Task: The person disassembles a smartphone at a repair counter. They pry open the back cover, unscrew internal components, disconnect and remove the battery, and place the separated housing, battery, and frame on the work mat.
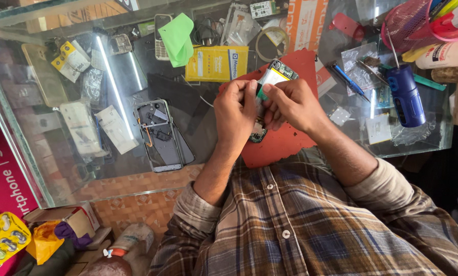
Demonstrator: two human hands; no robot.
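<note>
1. A yellow rectangular package (216, 63) with a white label patch at one corner is laid flat on the glass worktop (198, 128), toward the far edge, just left of the red mat (280, 140).
2. A green cloth (178, 39) is draped partly over a keypad phone (161, 37) beside the yellow package, nearer the far edge.
3. An orange-and-white printed box (303, 23) is placed at the far edge, behind the red mat.
4. Small yellow-and-white labelled packets (70, 60) are seen under the glass toward the far left corner; white oblong packets (98, 128) lie further toward the near left edge.
5. A magenta sign (1, 174) with white lettering is set outside the left edge of the worktop.
6. A yellow blister card (1, 240) lies below the near left corner.
7. A grey phone back shell (162, 135), opened and emptied, rests on the glass left of the hands.
8. The opened phone (272, 76) is held above the red mat, near the middle of the worktop. A pale yellow battery face, a green circuit edge and a dark frame are visible; its lower part is hidden.
9. The left hand (235, 115) is closed around the phone's left side.
10. The right hand (290, 102) is pinched on the phone's right edge, thumb and fingertips pressed together.
11. A blue cylindrical tool (405, 94) stands toward the right edge.
</note>
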